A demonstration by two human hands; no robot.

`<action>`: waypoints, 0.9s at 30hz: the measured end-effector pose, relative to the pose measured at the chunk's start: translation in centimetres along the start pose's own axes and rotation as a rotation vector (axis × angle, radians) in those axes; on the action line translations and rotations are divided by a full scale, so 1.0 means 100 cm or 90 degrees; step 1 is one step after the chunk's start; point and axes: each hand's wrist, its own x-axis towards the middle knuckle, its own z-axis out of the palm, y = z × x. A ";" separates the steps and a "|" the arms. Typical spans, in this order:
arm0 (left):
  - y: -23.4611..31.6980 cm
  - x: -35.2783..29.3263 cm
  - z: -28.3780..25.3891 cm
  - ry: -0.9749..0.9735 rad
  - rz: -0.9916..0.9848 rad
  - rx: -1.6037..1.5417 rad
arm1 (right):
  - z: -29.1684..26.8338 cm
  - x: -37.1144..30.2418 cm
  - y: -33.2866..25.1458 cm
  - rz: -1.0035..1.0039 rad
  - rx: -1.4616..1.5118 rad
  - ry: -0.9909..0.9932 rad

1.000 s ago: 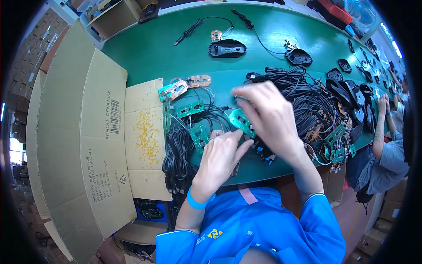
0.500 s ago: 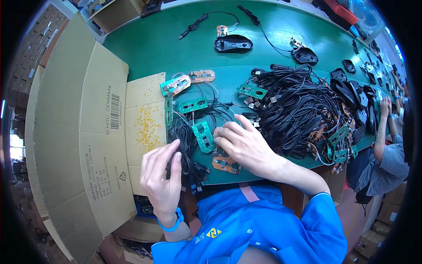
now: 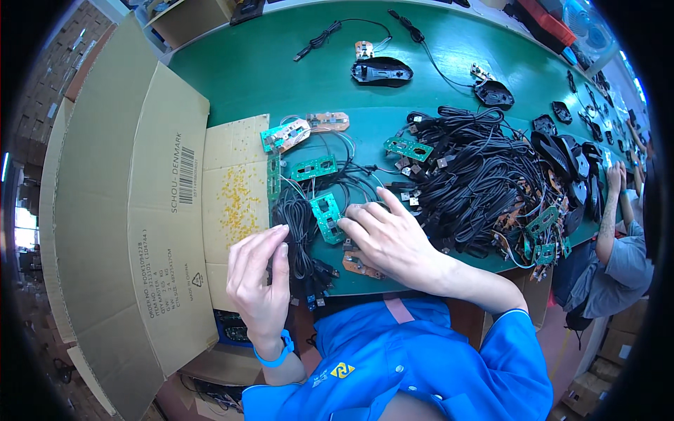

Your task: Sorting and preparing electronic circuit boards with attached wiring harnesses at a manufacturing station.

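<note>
My left hand (image 3: 256,284) is raised beside a coil of black cable (image 3: 297,228). Its fingers bend loosely with the thumb apart, and nothing shows in them. My right hand (image 3: 393,242) reaches in palm down, one finger sticking out and the others bent. Its fingertips meet the right edge of a green circuit board (image 3: 326,217); whatever they pinch is hidden. Under that hand an orange-brown circuit board (image 3: 359,265) shows in part. Another green board (image 3: 314,168) lies farther off, wired to cables. Beyond it are a green-and-white board piece (image 3: 286,135) and an orange-brown board (image 3: 328,122).
A big heap of black cables (image 3: 470,175) with boards fills the table to my right. Left stands an open cardboard box (image 3: 151,210); yellow bits (image 3: 240,200) lie on its flap. Black mouse shells (image 3: 382,71) lie farther back. A person in grey (image 3: 618,259) works at the right.
The whole view has shifted slightly. My right fingertips have moved a little down along the green board's edge; an orange-brown piece by them is now hidden. My left hand has barely moved.
</note>
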 end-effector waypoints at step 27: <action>-0.012 -0.004 -0.005 -0.001 -0.072 -0.054 | 0.007 0.009 -0.008 0.039 -0.070 0.098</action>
